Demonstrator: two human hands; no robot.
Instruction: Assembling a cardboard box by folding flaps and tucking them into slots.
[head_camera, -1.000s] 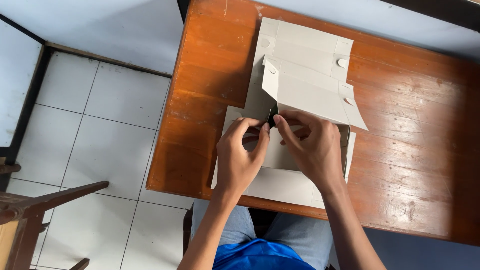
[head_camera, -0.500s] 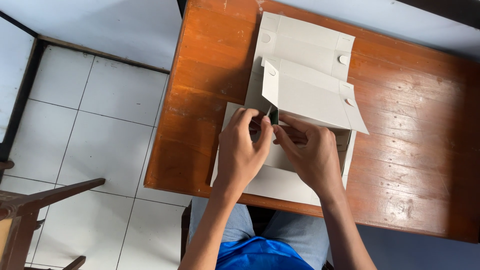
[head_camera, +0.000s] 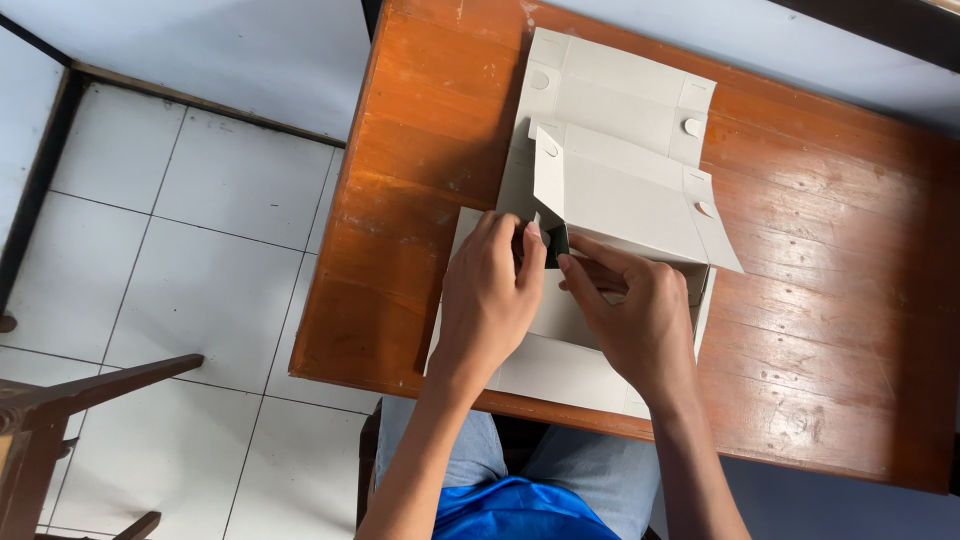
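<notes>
A flat grey cardboard box blank (head_camera: 610, 105) lies partly folded on a brown wooden table (head_camera: 830, 250). One panel (head_camera: 620, 205) stands raised in its middle, with round tabs along its edges. My left hand (head_camera: 490, 300) pinches the near left corner of the raised wall, thumb and fingers closed on the card. My right hand (head_camera: 635, 320) grips the same corner from the right, fingers pressed into the fold. A dark gap (head_camera: 555, 240) shows between my fingertips. A lower flap (head_camera: 560, 375) lies flat under both wrists.
The table's left edge (head_camera: 345, 200) drops to a white tiled floor (head_camera: 190, 260). A wooden chair part (head_camera: 70, 400) stands at the lower left. A pale wall and dark skirting run along the top. My knees in jeans (head_camera: 590, 470) sit under the near table edge.
Both hands shifted slightly along the box corner, with fingers closing tighter on the fold. The raised panel stands a little more upright. The view moved slightly.
</notes>
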